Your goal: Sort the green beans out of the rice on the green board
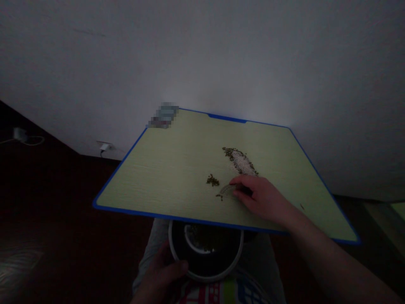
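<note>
right hand: pinching clear piece | grain pile: just left | left hand: gripping bowl

The table was pale yellow-green with a blue edge. On it lay white grains with dark seeds around them, a small seed heap nearby, and a blurry thing at the far left corner.

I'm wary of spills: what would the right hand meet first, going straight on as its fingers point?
Beyond the clear piece it holds, the right hand would probably meet the small pile of grains, though loose grains lie close.
</note>
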`<state>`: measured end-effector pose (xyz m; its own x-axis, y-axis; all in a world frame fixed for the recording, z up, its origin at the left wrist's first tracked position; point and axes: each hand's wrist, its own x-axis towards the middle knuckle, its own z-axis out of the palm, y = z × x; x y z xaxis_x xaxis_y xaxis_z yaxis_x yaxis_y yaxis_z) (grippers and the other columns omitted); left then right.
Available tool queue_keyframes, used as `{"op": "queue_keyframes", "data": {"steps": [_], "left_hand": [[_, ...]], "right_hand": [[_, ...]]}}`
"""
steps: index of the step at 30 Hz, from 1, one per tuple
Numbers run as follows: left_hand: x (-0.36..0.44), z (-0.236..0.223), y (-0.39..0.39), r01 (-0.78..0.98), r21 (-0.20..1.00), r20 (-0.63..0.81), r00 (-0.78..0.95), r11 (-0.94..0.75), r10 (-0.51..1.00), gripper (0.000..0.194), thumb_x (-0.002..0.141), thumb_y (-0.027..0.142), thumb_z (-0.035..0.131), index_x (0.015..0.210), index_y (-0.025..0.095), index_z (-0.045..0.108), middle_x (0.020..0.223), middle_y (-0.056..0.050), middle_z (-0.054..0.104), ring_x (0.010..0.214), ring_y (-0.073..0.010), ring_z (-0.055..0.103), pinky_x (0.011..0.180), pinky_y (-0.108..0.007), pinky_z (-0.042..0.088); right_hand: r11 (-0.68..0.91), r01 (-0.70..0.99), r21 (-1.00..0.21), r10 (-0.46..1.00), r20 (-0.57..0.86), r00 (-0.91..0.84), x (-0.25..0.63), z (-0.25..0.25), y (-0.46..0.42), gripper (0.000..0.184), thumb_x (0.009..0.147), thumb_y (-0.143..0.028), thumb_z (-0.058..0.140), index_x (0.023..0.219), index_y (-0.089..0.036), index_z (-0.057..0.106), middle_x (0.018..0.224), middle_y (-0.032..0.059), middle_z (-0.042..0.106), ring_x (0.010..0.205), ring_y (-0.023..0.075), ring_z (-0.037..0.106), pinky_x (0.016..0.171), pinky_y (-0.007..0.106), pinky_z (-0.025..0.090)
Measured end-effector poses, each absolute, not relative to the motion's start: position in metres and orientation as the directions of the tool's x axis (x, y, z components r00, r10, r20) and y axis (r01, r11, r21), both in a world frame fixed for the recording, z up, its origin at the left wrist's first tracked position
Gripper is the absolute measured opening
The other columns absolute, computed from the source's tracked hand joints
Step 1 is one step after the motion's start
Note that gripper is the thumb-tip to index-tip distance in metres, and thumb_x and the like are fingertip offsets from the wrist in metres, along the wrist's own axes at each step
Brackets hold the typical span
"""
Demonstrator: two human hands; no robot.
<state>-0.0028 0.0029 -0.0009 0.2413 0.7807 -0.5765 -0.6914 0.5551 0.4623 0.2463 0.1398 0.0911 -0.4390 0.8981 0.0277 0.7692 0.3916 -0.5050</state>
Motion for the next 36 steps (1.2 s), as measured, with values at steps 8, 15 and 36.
{"op": "queue_keyframes", "data": {"steps": [8,15,36], "left_hand": [[-0.005,-0.009,0.001,-0.693,0.452,-0.599,0.231,0.561,0.767,0.068,0.055,0.005,0.081,0.119,0.018,0.062,0.097,-0.013,0.080,0.101,-0.0364,0.069,0.088,-0.044,0.056],[-0.004,-0.008,0.003,-0.685,0.446,-0.616,0.232,0.576,0.753,0.070,0.055,0.004,0.080,0.121,0.019,0.062,0.100,-0.013,0.079,0.103,-0.0374,0.068,0.090,-0.045,0.055],[-0.001,-0.005,0.004,-0.688,0.459,-0.598,0.229,0.562,0.768,0.088,0.053,0.005,0.082,0.133,0.021,0.049,0.102,-0.014,0.079,0.095,-0.0342,0.072,0.082,-0.041,0.059]], "right_hand": [[0.408,0.761,-0.505,0.893,0.045,-0.448,0.231,0.088,0.140,0.025,0.085,-0.018,0.053,0.107,-0.017,0.065,0.094,0.0069,0.072,0.084,0.0186,0.065,0.075,0.030,0.047],[0.393,0.708,-0.587,0.858,-0.044,-0.512,0.224,0.093,0.128,0.025,0.084,-0.017,0.055,0.107,-0.019,0.066,0.095,0.0052,0.072,0.085,0.0183,0.065,0.074,0.030,0.047],[0.309,0.755,-0.578,0.934,0.037,-0.355,0.225,0.084,0.111,0.024,0.086,-0.022,0.052,0.106,-0.020,0.065,0.094,0.0064,0.073,0.082,0.0195,0.067,0.075,0.033,0.050]]}}
